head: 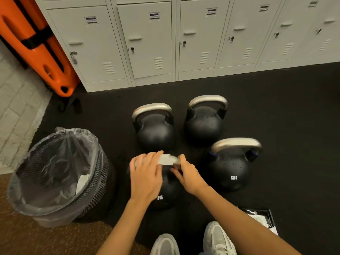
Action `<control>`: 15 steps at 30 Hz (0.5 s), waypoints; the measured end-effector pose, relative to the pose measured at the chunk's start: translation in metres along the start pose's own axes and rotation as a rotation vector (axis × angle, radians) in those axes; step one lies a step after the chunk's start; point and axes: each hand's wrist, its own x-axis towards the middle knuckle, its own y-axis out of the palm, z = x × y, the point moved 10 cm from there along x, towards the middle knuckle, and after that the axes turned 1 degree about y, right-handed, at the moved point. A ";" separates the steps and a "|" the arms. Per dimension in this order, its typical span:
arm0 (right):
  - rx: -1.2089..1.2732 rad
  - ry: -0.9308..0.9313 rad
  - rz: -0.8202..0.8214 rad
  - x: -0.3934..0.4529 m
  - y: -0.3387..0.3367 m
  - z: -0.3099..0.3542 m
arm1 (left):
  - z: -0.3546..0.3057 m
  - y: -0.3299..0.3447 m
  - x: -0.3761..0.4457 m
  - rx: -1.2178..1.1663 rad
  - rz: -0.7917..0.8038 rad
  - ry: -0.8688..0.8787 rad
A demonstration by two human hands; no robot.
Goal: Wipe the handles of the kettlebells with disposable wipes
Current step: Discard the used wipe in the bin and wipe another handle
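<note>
Several black kettlebells with steel handles stand on the black floor mat. The nearest kettlebell (166, 190) is marked 12KG, and a white wipe (167, 159) lies wrapped over its handle. My left hand (146, 176) lies over the left part of that handle, fingers on the wipe. My right hand (187, 173) grips the handle's right end and pinches the wipe there. Another 12KG kettlebell (230, 166) sits to the right. Two more, a left one (155, 129) and a right one (206, 122), stand behind.
A mesh waste bin (58, 173) lined with a clear bag holds used wipes at the left. A dark pack of wipes (263, 219) lies on the floor at the lower right. Grey lockers (147, 43) line the back; an orange board (36, 46) leans beside them. My shoes (217, 238) are below.
</note>
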 end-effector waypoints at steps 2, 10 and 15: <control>-0.004 -0.031 -0.004 0.000 -0.001 0.003 | -0.025 0.007 0.009 0.061 0.056 0.096; 0.010 -0.067 0.044 0.001 0.004 -0.005 | -0.047 0.034 -0.002 0.206 0.189 0.301; 0.040 -0.055 0.046 0.001 0.002 -0.005 | -0.044 0.032 -0.007 0.167 0.192 0.275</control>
